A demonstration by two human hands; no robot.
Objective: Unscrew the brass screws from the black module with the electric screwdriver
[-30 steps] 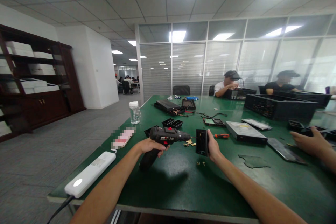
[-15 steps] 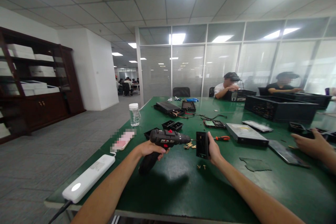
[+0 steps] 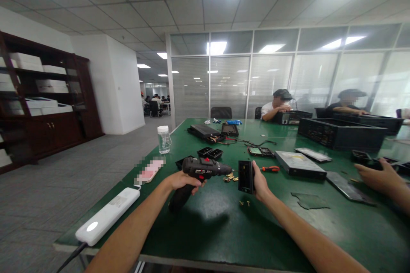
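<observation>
My left hand is wrapped round the grip of a black and red cordless drill, whose chuck points right. My right hand holds a small black rectangular box-shaped part upright, its hollow side turned toward me. The drill's front end is close to the left side of this part; whether the bit touches it I cannot tell. Small brass-coloured pieces lie on the table behind the gap between them. Below the part are a few small screws. An orange-handled screwdriver lies just beyond my right hand.
On the green table, a white power strip, a phone and a clear jar line the left. Similar black parts lie behind the drill. A metal drive, black computer cases and a co-worker's hand are at right.
The black part has shifted very slightly left, nearer the drill's front end. Both hands keep their holds.
</observation>
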